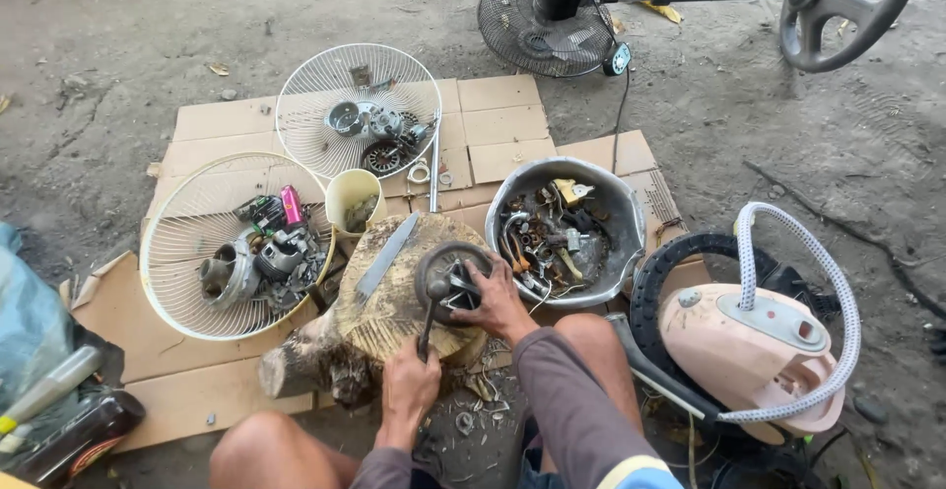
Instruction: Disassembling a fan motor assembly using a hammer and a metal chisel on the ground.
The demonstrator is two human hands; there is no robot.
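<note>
On a wooden stump (379, 316) lies a round dark motor part (445, 270). My right hand (498, 302) grips its right side and holds it down. Below it, my left hand (409, 385) is closed around the handle of a dark slim tool (430, 316), and the tool's upper end rests against the motor part. A flat metal blade (386, 255) lies on the stump to the left of the part. Small metal scraps (463, 420) litter the ground between my knees.
Two white fan guards (187, 243) (315, 95) hold motor parts on flattened cardboard (227, 119). A cream cup (352, 196) stands between them. A dented metal basin (623, 215) of scrap sits right of the stump, a pink appliance (749, 341) with a hose beyond it. A black fan (552, 16) lies far off.
</note>
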